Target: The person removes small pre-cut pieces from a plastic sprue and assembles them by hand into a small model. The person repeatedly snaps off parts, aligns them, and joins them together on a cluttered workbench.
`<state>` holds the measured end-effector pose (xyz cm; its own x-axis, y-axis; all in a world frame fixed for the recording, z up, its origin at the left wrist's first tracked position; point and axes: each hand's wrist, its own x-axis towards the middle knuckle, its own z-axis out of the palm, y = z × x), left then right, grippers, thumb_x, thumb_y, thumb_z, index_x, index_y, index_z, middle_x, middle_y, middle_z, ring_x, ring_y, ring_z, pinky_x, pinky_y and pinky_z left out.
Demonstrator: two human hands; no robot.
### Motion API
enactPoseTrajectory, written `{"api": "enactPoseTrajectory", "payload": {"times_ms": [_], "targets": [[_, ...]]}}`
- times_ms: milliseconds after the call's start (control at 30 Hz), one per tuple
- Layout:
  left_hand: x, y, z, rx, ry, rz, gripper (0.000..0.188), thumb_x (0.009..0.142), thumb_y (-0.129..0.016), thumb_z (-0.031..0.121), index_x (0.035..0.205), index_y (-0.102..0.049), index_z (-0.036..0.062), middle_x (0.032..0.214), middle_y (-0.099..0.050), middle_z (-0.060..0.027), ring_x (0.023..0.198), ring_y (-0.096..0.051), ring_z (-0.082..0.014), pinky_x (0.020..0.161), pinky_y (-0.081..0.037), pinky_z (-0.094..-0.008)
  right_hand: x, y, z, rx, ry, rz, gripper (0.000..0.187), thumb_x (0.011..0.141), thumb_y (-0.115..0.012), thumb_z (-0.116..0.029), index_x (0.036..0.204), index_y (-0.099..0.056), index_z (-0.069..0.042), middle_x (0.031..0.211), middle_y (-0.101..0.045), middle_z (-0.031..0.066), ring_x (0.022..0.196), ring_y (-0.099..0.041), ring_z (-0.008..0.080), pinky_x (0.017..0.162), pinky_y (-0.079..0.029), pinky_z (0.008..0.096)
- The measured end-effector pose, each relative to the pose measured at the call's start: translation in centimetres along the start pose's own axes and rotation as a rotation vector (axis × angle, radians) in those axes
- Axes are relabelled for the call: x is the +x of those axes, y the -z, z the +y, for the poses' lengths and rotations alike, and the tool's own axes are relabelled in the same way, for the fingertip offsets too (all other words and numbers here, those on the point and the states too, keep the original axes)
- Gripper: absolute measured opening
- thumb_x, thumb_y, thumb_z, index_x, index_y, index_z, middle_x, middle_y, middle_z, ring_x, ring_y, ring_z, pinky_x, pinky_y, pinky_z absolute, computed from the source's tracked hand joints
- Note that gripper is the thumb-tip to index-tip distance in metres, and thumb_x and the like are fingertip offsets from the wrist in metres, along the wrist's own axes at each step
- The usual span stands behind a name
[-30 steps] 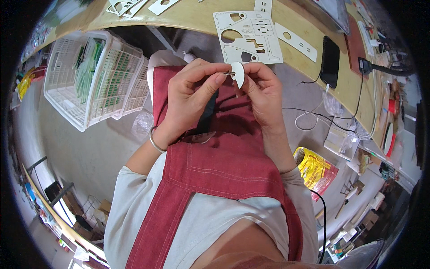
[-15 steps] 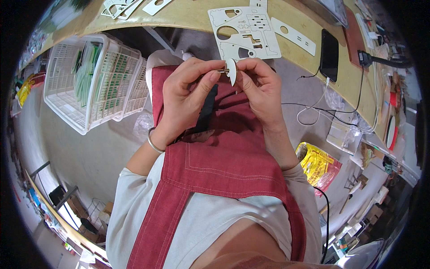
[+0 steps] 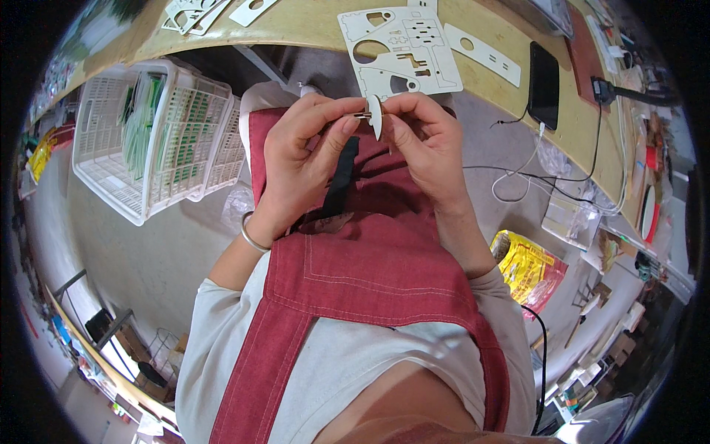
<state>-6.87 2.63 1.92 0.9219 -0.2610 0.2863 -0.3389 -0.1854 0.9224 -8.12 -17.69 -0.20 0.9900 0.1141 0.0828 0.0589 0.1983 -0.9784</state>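
Observation:
Above my lap, both hands work on a thin white rounded piece (image 3: pixel 375 118), turned nearly edge-on. My right hand (image 3: pixel 427 148) pinches it from the right between thumb and fingertips. From the left, thumb and forefinger of my left hand (image 3: pixel 305 148) close on a small brown-edged part (image 3: pixel 362 115) that meets the white piece's left face. Fingertips hide how the two join. Beyond my hands, a white die-cut sheet (image 3: pixel 399 52) with round holes and slots lies on the wooden table, its near end over the edge.
On the yellowish table (image 3: pixel 303 26) are more white cut pieces (image 3: pixel 481 53), a black phone (image 3: pixel 543 85) and cables. White plastic baskets (image 3: pixel 159 137) with green-and-white contents stand at left. A yellow-and-red bag (image 3: pixel 526 266) lies on the floor at right.
The white piece has shifted slightly left and now shows more of its edge. Both hands keep their pinch.

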Motion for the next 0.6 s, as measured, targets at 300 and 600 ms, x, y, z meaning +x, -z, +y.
{"api": "enactPoseTrajectory", "payload": {"times_ms": [300, 600], "targets": [[0.3, -0.8, -0.3, -0.056, -0.041, 0.059, 0.022, 0.099, -0.073, 0.007, 0.121, -0.077, 0.0017, 0.093, -0.069, -0.0058, 0.083, -0.064, -0.0145, 0.073, -0.05, -0.0264, 0.2, 0.0, -0.2, -0.011, 0.014, -0.008, 0.01, 0.106, -0.065, -0.004, 0.113, -0.067, 0.002, 0.101, -0.071, 0.0008, 0.094, -0.066, 0.0064, 0.082, -0.055, 0.0224], [0.2, -1.3, -0.4, 0.104, -0.143, 0.137, 0.027, 0.097, -0.075, 0.003, 0.124, -0.076, 0.002, 0.092, -0.069, -0.0079, 0.077, -0.064, -0.0148, 0.066, -0.05, -0.0257, 0.0, -0.5, -0.1, -0.028, 0.042, -0.003, 0.011, 0.106, -0.065, -0.005, 0.114, -0.067, 0.002, 0.101, -0.07, 0.0001, 0.09, -0.064, 0.0054, 0.079, -0.054, 0.0219]]}}
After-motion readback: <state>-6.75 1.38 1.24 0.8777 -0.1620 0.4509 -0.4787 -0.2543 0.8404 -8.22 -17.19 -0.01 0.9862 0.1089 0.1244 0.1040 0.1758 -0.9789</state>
